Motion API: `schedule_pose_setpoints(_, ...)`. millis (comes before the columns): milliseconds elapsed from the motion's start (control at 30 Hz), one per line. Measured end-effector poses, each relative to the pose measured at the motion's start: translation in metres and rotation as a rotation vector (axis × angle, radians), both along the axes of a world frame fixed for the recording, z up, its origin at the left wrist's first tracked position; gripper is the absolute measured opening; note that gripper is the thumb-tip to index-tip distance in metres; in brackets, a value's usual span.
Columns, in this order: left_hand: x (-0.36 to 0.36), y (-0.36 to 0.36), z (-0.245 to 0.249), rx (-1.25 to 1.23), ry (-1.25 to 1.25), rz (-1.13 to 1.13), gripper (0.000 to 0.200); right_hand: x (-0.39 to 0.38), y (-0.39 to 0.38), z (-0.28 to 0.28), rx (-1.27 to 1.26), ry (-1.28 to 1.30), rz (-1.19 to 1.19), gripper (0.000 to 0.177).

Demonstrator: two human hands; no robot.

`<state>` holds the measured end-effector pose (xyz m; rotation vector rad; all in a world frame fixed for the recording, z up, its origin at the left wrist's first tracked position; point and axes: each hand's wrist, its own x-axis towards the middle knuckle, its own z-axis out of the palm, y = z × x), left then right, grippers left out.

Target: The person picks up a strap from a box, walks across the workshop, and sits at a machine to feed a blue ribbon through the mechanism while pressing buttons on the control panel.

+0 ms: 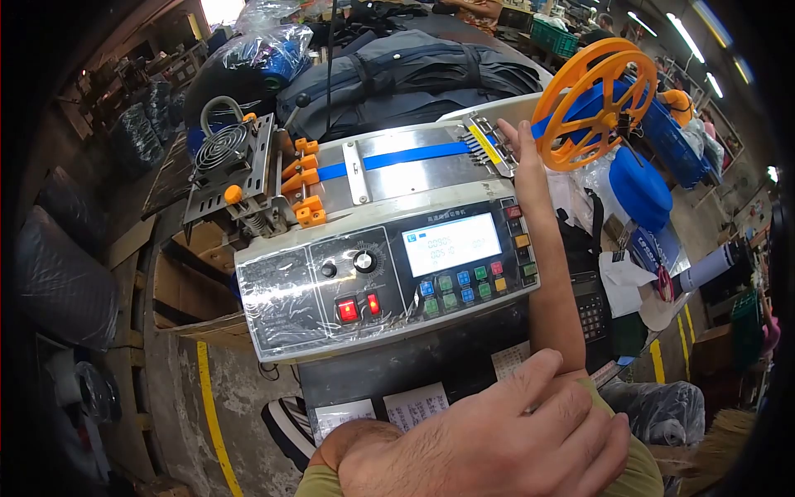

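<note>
My right hand [522,147] reaches past the right end of the strap cutting machine [273,323], beside the strap guide [490,147] with its yellow label. Its visible fingers are stretched out and apart; part of the hand is edge-on. Blue webbing [414,156] lies flat along the metal bed, from the guide under a white bracket to the orange feed parts [306,178]. An orange reel [592,103] with blue webbing stands just right of this hand. Close to the camera, my left hand [505,435] is curled near my right forearm; its palm side is hidden.
The lit display [451,242] and two red switches [358,308] face me. Handwritten papers [416,406] lie on the dark surface in front. A calculator [590,306] sits right of my forearm. Dark fabric bundles [414,70] are piled behind the machine; a cardboard box [186,286] is at left.
</note>
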<state>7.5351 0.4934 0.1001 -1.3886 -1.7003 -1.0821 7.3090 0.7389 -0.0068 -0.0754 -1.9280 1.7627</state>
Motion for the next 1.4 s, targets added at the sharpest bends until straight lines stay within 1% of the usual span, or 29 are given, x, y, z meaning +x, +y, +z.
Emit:
schedule_pose_setpoints(67, -0.003, -0.006, 0.005, 0.012, 0.015, 0.008, 0.011, 0.000, -0.001, 0.001, 0.002, -0.002, -0.006, 0.084)
schedule_pose_setpoints(133, -0.012, -0.024, 0.021, -0.277, -0.047, -0.209, 0.025, 0.001, -0.001, 0.001, -0.012, -0.001, 0.007, 0.084)
schedule_pose_setpoints(167, -0.009, -0.018, 0.016, -0.277, -0.047, -0.209, 0.025, 0.001, -0.001, 0.002, -0.012, 0.000, 0.007, 0.084)
schedule_pose_setpoints(233, -0.003, -0.001, 0.003, -0.006, 0.018, 0.000, 0.011, 0.000, -0.002, 0.001, -0.012, 0.003, 0.004, 0.083)
schedule_pose_setpoints(367, -0.001, -0.001, 0.001, 0.007, 0.034, 0.014, 0.011, -0.001, 0.000, -0.001, -0.016, 0.010, 0.012, 0.083)
schedule_pose_setpoints(433, 0.002, -0.002, 0.002, -0.006, -0.026, -0.011, 0.011, 0.002, -0.003, 0.002, -0.035, 0.007, 0.014, 0.082)
schedule_pose_setpoints(567, 0.002, 0.000, 0.000, 0.013, -0.033, -0.003, 0.010, 0.004, -0.004, 0.004, -0.007, -0.005, -0.007, 0.082)
schedule_pose_setpoints(767, -0.003, -0.003, 0.002, -0.046, 0.057, 0.002, 0.009, 0.006, -0.006, 0.006, -0.018, 0.004, 0.002, 0.084)
schedule_pose_setpoints(867, 0.000, 0.001, 0.001, -0.002, 0.026, 0.013, 0.008, 0.007, -0.007, 0.007, 0.013, -0.008, -0.024, 0.084)
schedule_pose_setpoints(933, 0.002, 0.003, -0.001, 0.033, 0.014, 0.022, 0.008, 0.007, -0.008, 0.007, -0.022, 0.001, -0.001, 0.084)
schedule_pose_setpoints(967, -0.003, -0.004, 0.007, 0.033, 0.014, 0.022, 0.008, 0.007, -0.007, 0.007, -0.022, 0.001, -0.001, 0.084)
schedule_pose_setpoints(1033, -0.012, -0.024, 0.022, -0.290, -0.025, -0.197, 0.024, 0.007, -0.007, 0.007, -0.038, 0.007, 0.017, 0.084)
schedule_pose_setpoints(1133, -0.011, -0.024, 0.022, -0.291, -0.025, -0.196, 0.024, 0.008, -0.007, 0.008, -0.002, -0.003, -0.013, 0.084)
schedule_pose_setpoints(1167, -0.008, -0.017, 0.016, -0.291, -0.025, -0.195, 0.024, 0.007, -0.007, 0.008, -0.002, -0.002, -0.013, 0.084)
schedule_pose_setpoints(1233, -0.002, 0.002, 0.003, 0.018, 0.044, 0.026, 0.008, 0.007, -0.007, 0.007, -0.020, 0.002, 0.000, 0.084)
schedule_pose_setpoints(1333, 0.001, -0.001, 0.003, -0.007, -0.006, 0.002, 0.007, 0.006, -0.007, 0.007, -0.016, 0.007, 0.002, 0.083)
schedule_pose_setpoints(1400, 0.001, 0.000, 0.001, -0.002, 0.006, 0.005, 0.007, 0.007, -0.007, 0.007, -0.011, 0.004, -0.004, 0.083)
